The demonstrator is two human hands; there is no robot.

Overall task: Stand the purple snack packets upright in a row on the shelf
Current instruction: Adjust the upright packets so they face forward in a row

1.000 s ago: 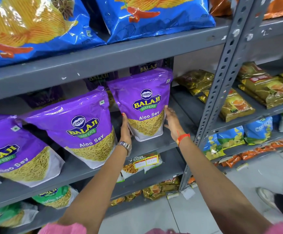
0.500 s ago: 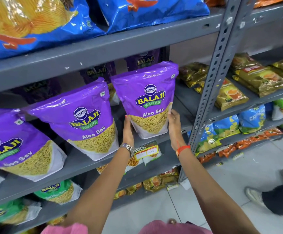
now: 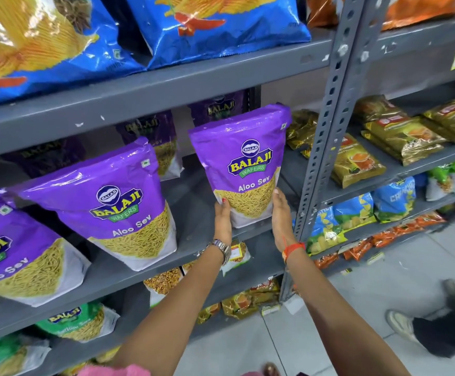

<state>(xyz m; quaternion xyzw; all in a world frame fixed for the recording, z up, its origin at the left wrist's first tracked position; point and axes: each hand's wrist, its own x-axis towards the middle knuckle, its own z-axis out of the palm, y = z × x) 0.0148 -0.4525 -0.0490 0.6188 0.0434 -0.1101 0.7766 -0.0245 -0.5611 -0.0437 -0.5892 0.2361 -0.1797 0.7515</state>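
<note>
On the grey middle shelf (image 3: 193, 240), at the right end of the purple row, both hands clasp the lower corners of one purple snack packet (image 3: 244, 164): the left hand (image 3: 223, 215) cups its bottom-left edge and the right hand (image 3: 282, 215) presses its bottom-right, so each grip holds the packet from the side rather than pinching the top. Held low like this, the base can likely be squared against the shelf while the tall body stays upright, label outward. Its base sits near the front lip, just beside the perforated upright post (image 3: 326, 137). Left of it, a second purple packet (image 3: 117, 202) and a third purple packet (image 3: 17, 240) stand leaning back, with a clear gap between the held one and the second. Darker purple packets behind them (image 3: 150, 142) are shadowed and hard to count. The third packet is cut off by the frame edge, and whether the held packet's base touches the shelf is hidden by the hands.
</note>
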